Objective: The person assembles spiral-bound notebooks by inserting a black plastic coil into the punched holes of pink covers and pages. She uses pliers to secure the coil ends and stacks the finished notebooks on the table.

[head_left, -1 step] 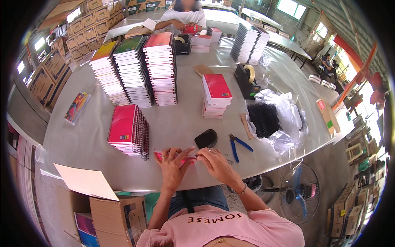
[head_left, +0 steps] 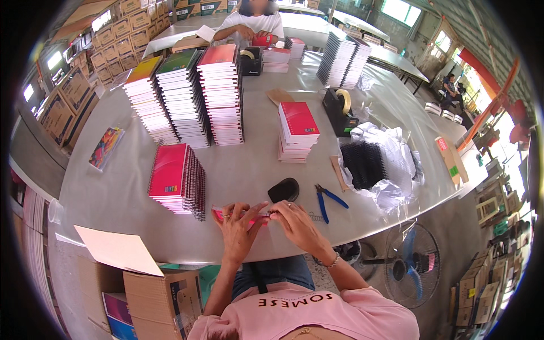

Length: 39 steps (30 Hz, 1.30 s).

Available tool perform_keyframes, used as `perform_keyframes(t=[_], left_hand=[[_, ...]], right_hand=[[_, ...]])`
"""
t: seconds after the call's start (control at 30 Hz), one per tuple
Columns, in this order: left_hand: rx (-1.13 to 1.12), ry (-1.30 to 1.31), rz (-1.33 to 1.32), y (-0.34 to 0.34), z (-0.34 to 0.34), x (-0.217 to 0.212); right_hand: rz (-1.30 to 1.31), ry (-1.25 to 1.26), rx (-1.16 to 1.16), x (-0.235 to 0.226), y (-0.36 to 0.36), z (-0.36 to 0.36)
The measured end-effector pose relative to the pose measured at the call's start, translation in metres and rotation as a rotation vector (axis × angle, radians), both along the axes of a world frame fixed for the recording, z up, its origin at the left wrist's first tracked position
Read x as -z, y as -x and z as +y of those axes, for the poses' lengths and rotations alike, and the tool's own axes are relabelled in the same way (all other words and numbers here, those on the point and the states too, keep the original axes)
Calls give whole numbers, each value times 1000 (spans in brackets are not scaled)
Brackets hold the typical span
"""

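Observation:
At the table's near edge my left hand point(head_left: 238, 225) grips a pink-red notebook point(head_left: 217, 214), its fingers spread over it. Thumb and fingertips of my right hand point(head_left: 293, 222) are pinched at the notebook's right end. A thin spiral binding coil point(head_left: 315, 216) pokes out to the right of that hand, apparently held in the pinch. Just beyond my hands lie a black rounded object point(head_left: 284, 191) and blue-handled pliers point(head_left: 328, 202). To the left stands a stack of red spiral notebooks point(head_left: 170, 174); farther off is a stack of red notebooks without visible coils point(head_left: 299, 120).
Tall notebook stacks point(head_left: 221, 96) stand at the back left. A tape dispenser point(head_left: 339, 113) and black coils point(head_left: 364, 164) on crumpled plastic are at right. A fan point(head_left: 409, 263) and an open carton point(head_left: 153, 297) flank me. Across the table a person point(head_left: 252, 28) handles a red notebook.
The coil's free end beside my right hand has shifted slightly upward. My right fingers have moved very little, and my left hand stays in place.

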<state>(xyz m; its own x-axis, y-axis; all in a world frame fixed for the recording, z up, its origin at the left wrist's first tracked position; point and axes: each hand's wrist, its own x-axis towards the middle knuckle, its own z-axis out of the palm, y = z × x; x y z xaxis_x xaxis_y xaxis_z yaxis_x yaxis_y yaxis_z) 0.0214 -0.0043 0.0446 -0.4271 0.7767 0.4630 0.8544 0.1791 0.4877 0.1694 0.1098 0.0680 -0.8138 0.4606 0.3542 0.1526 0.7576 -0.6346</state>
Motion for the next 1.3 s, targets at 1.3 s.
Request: perform_keyframes(t=[1.3], left_hand=[[-11,-195,-285,18,3,25]], right_hand=[[-206,-92,279,41,10,53]])
